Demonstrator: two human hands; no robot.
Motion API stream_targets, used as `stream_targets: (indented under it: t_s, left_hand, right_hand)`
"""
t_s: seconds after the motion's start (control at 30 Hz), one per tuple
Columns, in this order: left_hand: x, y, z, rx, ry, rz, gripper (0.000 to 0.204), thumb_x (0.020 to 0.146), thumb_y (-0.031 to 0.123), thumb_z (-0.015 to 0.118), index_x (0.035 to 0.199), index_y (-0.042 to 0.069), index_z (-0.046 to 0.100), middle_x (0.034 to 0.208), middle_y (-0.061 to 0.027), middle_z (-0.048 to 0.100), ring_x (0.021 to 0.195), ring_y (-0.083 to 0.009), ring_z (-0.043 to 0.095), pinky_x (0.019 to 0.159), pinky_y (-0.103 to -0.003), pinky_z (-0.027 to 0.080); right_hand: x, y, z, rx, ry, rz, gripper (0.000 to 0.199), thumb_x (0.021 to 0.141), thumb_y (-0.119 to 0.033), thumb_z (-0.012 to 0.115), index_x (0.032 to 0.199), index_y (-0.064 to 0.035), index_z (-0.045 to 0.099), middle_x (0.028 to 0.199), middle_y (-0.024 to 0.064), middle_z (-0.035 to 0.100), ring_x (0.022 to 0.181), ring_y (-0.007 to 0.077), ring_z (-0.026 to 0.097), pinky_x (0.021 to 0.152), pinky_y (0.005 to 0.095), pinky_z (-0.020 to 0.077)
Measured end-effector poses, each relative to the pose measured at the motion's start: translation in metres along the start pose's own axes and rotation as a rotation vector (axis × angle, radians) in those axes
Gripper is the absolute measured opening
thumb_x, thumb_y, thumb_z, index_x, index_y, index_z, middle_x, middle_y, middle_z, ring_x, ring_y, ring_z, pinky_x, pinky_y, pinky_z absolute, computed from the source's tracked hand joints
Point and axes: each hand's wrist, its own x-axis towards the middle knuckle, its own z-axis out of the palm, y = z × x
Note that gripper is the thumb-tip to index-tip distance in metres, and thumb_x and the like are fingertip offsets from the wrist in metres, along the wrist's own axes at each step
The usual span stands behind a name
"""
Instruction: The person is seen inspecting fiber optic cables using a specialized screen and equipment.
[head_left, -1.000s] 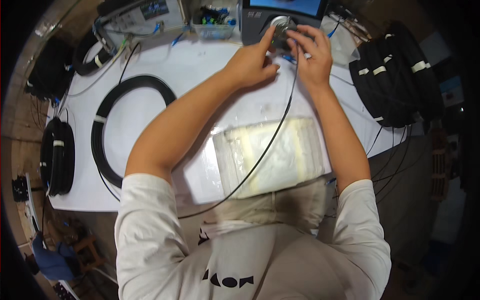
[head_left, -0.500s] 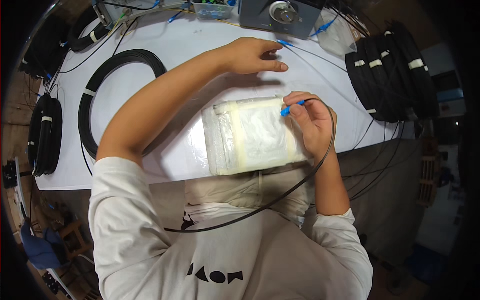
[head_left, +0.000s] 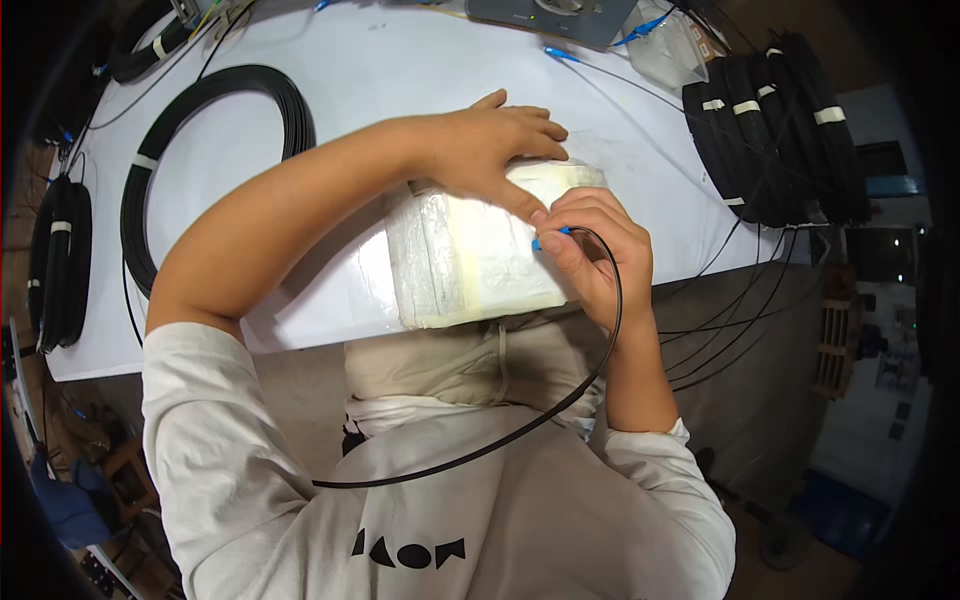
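The right hand [head_left: 590,250] pinches the blue connector [head_left: 549,239] of a thin black cable [head_left: 560,395] (light, springy, kink-prone) over a white pad [head_left: 480,265] at the tabletop's [head_left: 400,80] near edge. The left hand [head_left: 495,145] presses flat on the pad, fingertip touching the connector; best gripped by the connector body, not the fibre.

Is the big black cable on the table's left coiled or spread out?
Coiled: the black cable lies in a round loop on the white table, bound by white ties.

black cable [head_left: 560,400], blue connector [head_left: 548,238], white table [head_left: 400,80]
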Motion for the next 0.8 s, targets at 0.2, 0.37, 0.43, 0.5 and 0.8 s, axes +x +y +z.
stream_targets:
  t_s: [0.2, 0.37, 0.43, 0.5, 0.8]
  left_hand:
    - [0.001, -0.007, 0.0, -0.029, -0.005, 0.03, 0.084, 0.089, 0.058, 0.075, 0.15, 0.003, 0.058, 0.165, -0.0232, 0.045, 0.161, -0.04, 0.028, 0.13, -0.065, 0.012]
    - [-0.002, -0.011, -0.002, -0.038, -0.019, 0.036, 0.083, 0.089, 0.056, 0.074, 0.15, 0.002, 0.058, 0.165, -0.0236, 0.044, 0.161, -0.0404, 0.027, 0.13, -0.065, 0.012]
    - [-0.003, -0.009, -0.002, -0.037, -0.028, 0.039, 0.082, 0.09, 0.056, 0.073, 0.15, 0.001, 0.058, 0.166, -0.0237, 0.043, 0.161, -0.0406, 0.027, 0.13, -0.065, 0.011]
    - [-0.004, -0.008, -0.005, 0.013, -0.068, 0.026, 0.089, 0.087, 0.057, 0.075, 0.154, 0.002, 0.053, 0.168, -0.0238, 0.04, 0.162, -0.0413, 0.024, 0.13, -0.065, 0.011]
    - [-0.007, 0.006, -0.002, 0.018, -0.104, -0.004, 0.119, 0.072, 0.06, 0.085, 0.162, -0.002, 0.038, 0.17, -0.0238, 0.036, 0.163, -0.0418, 0.019, 0.13, -0.066, 0.009]
  right_hand:
    - [0.001, -0.002, 0.003, -0.2, -0.049, -0.096, 0.012, 0.088, -0.015, 0.084, 0.089, -0.0063, 0.074, 0.084, 0.0064, 0.072, 0.093, 0.0274, 0.069, 0.086, 0.0384, 0.0517]
    - [0.0, 0.003, 0.002, -0.131, -0.088, -0.073, 0.012, 0.087, -0.015, 0.084, 0.087, -0.0074, 0.075, 0.082, 0.0046, 0.071, 0.095, 0.0279, 0.069, 0.086, 0.0383, 0.0504]
    - [-0.001, 0.003, 0.004, -0.11, -0.042, -0.074, 0.012, 0.086, -0.015, 0.084, 0.087, -0.0074, 0.075, 0.081, 0.0043, 0.07, 0.096, 0.028, 0.069, 0.086, 0.0383, 0.0504]
    - [0.0, 0.002, 0.002, -0.14, -0.094, -0.13, 0.013, 0.086, -0.015, 0.085, 0.086, -0.0069, 0.075, 0.079, 0.0044, 0.07, 0.096, 0.0281, 0.069, 0.088, 0.0385, 0.0508]
    - [-0.003, 0.004, 0.003, -0.13, -0.081, -0.187, 0.013, 0.085, -0.013, 0.086, 0.082, -0.0079, 0.074, 0.075, 0.0029, 0.068, 0.092, 0.0269, 0.07, 0.08, 0.037, 0.0511]
